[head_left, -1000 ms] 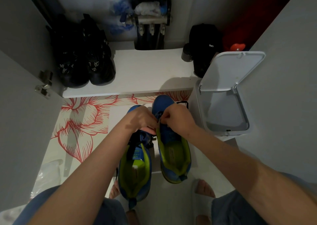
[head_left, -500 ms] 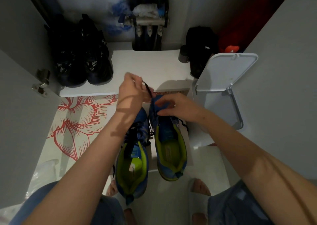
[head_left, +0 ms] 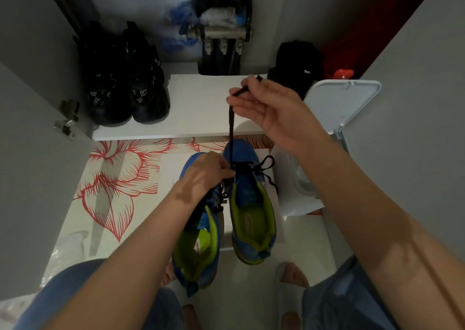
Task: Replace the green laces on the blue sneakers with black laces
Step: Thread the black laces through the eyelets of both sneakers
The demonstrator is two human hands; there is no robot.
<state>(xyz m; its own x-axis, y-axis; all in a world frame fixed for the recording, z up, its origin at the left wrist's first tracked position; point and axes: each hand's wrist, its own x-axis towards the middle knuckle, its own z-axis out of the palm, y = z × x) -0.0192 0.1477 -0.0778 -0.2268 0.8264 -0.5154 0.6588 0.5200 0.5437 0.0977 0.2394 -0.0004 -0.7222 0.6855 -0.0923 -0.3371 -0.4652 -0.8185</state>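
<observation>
- The right hand (head_left: 274, 108) pinches the black lace (head_left: 230, 126) near its stiff tip, raised above the right blue sneaker (head_left: 249, 199); the lace runs taut down to the front eyelets.
- The left hand (head_left: 206, 173) is closed on that shoe's eyelet area, fingertips pinching where the lace enters.
- The lace looks light, limp and flat, likely to twist; the tip is probably the best place to hold for threading, judging by its stiffness.
- The shoes look light and soft, so one hand must steady them.
- The left blue sneaker (head_left: 196, 249) lies just below the left hand, touching its mate.
- A loose lace loop (head_left: 266, 163) lies right of the left hand and could snag.
- An open white bin (head_left: 344, 108) stands just right of the right hand; black shoes (head_left: 125, 83) sit on the shelf (head_left: 196, 108) beyond, well clear.
</observation>
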